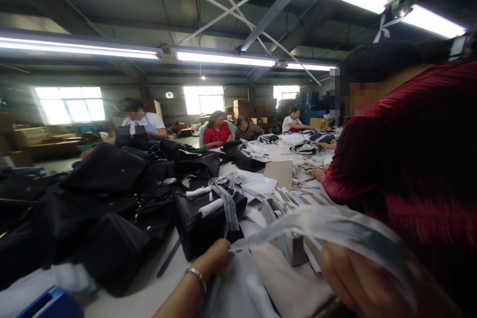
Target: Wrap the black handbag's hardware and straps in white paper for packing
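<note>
My left hand point(218, 258), with a metal bracelet at the wrist, pinches one end of a translucent plastic strip point(290, 223). From there the strip arches to the right, with something dark showing through it. My right hand point(346, 273) is blurred, its fingers curled behind the strip's far part; its thumb is hidden. Below and between the hands lie sheets of white wrapping point(238, 288) and a beige piece point(286, 273). Just beyond my left hand stands a black handbag point(197, 218) with white-wrapped handles.
A heap of black handbags point(108, 198) covers the left of the table. Blue plastic point(52, 303) shows at the lower left. A co-worker in dark red point(402, 159) leans in close at right. Paper scraps and cardboard point(279, 174) lie mid-table; several people work farther back.
</note>
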A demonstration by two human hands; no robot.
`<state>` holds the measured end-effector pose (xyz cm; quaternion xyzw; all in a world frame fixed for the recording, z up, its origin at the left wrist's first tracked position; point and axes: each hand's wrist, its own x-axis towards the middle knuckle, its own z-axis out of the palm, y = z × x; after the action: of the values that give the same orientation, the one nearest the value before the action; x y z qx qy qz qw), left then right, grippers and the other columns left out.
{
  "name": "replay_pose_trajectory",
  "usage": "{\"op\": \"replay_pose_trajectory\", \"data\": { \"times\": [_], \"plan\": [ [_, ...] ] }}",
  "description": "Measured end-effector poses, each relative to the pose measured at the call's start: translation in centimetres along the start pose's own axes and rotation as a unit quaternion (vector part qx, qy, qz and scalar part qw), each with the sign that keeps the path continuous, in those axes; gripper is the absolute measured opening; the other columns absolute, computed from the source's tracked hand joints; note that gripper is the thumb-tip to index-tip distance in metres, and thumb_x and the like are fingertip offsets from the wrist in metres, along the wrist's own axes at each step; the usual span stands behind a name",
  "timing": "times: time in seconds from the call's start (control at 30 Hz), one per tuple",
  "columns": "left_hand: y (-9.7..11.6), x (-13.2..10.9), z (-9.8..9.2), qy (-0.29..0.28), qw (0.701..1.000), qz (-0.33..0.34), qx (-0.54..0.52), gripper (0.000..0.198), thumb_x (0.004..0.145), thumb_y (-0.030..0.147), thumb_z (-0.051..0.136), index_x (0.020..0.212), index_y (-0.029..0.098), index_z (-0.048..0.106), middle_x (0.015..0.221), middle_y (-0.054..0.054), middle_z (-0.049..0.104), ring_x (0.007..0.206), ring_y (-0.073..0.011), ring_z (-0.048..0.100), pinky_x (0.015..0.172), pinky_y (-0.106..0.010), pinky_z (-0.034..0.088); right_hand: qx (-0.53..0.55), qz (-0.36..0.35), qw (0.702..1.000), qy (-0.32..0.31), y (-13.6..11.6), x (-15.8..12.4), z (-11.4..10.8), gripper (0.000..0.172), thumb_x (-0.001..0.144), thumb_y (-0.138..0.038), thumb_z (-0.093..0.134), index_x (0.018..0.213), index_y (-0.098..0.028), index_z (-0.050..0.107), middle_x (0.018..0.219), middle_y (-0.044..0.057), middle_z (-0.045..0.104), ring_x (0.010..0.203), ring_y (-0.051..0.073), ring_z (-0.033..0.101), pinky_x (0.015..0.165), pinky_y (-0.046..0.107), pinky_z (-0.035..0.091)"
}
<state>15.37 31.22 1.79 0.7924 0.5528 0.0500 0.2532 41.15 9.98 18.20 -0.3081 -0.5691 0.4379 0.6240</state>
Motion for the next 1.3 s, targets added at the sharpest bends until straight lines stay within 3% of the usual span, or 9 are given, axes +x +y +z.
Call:
{"op": "replay_pose_trajectory", "data": {
  "times": [0.27,0.33,0.4,0.5,0.7,0.87,1.03,1.2,1.3],
  "plan": [
    [2.6,-5.7,-4.8,0.148,0.989,0.002,-0.007,0.019,0.083,0.026,0.061,0.094,0.013,0.070,0.094,-0.016,0.068,0.094,-0.0328,0.064,0.085,-0.044,0.046,0.037,0.110,0.993,0.018,7.8,3.0,3.9,0.033,0.091,-0.046,0.062,0.078,-0.017,0.056,0.055,-0.004,0.048,0.044,0.006,0.036,0.041,0.020,0.023],
    [4.1,-8.1,-5.3,0.157,0.986,0.028,-0.058,0.029,0.091,0.037,0.051,0.100,0.015,0.069,0.096,-0.013,0.068,0.090,-0.0268,0.064,0.082,-0.038,0.047,0.010,0.131,0.991,0.006,9.6,3.2,4.7,0.035,0.093,-0.046,0.059,0.075,-0.017,0.054,0.056,-0.005,0.048,0.043,0.006,0.036,0.041,0.020,0.024],
    [5.7,-10.1,-4.9,0.083,0.967,0.099,-0.219,0.043,0.093,0.050,0.045,0.106,0.016,0.068,0.091,-0.009,0.068,0.078,-0.0197,0.063,0.069,-0.029,0.049,-0.007,0.160,0.987,-0.016,11.1,3.2,5.7,0.035,0.093,-0.046,0.057,0.075,-0.017,0.054,0.056,-0.005,0.049,0.042,0.006,0.037,0.040,0.020,0.025],
    [7.5,-11.5,-3.4,0.000,0.879,0.142,-0.454,0.055,0.088,0.058,0.052,0.109,0.010,0.068,0.070,-0.005,0.064,0.058,-0.0139,0.056,0.051,-0.022,0.042,-0.055,0.186,0.978,-0.076,12.5,2.8,7.0,0.037,0.093,-0.044,0.053,0.070,-0.016,0.057,0.053,-0.004,0.049,0.041,0.007,0.039,0.041,0.021,0.028],
    [5.9,-11.3,-2.5,0.134,0.847,0.045,-0.513,0.041,0.081,0.050,0.067,0.091,0.011,0.074,0.068,-0.004,0.067,0.045,-0.0059,0.041,0.043,-0.019,0.028,-0.178,0.218,0.947,-0.154,13.9,2.1,6.8,0.019,0.087,-0.027,0.056,0.073,-0.016,0.061,0.060,-0.003,0.055,0.051,0.009,0.048,0.049,0.021,0.034],
    [4.7,-11.8,-2.3,0.137,0.802,0.039,-0.580,0.042,0.079,0.050,0.069,0.097,0.012,0.072,0.075,-0.005,0.068,0.049,-0.0072,0.046,0.046,-0.019,0.037,-0.200,0.214,0.946,-0.136,13.9,2.2,6.9,0.030,0.089,-0.034,0.055,0.065,-0.016,0.060,0.055,-0.003,0.053,0.050,0.010,0.046,0.048,0.022,0.033],
    [4.6,-12.8,-0.4,0.112,0.846,0.017,-0.521,0.035,0.077,0.046,0.070,0.084,0.011,0.072,0.057,0.000,0.058,0.048,-0.0094,0.047,0.045,-0.020,0.036,-0.206,0.168,0.957,-0.114,14.8,2.1,7.9,0.033,0.090,-0.036,0.057,0.066,-0.015,0.065,0.060,0.000,0.059,0.056,0.011,0.051,0.054,0.023,0.038],
    [4.1,-13.4,-0.9,0.195,0.865,-0.017,-0.462,0.035,0.080,0.046,0.066,0.066,0.014,0.065,0.047,0.004,0.049,0.045,-0.0083,0.042,0.044,-0.019,0.031,-0.195,0.219,0.946,-0.139,15.3,1.9,8.4,0.031,0.090,-0.037,0.056,0.070,-0.016,0.066,0.060,0.000,0.061,0.055,0.012,0.052,0.052,0.024,0.038],
    [4.3,-13.5,-1.0,0.160,0.868,-0.010,-0.469,0.031,0.080,0.044,0.064,0.069,0.014,0.064,0.051,0.003,0.053,0.045,-0.0091,0.045,0.043,-0.019,0.033,-0.220,0.201,0.946,-0.126,15.1,2.1,8.6,0.034,0.090,-0.037,0.056,0.066,-0.015,0.065,0.058,0.001,0.061,0.054,0.012,0.051,0.051,0.024,0.037]
  ]
}}
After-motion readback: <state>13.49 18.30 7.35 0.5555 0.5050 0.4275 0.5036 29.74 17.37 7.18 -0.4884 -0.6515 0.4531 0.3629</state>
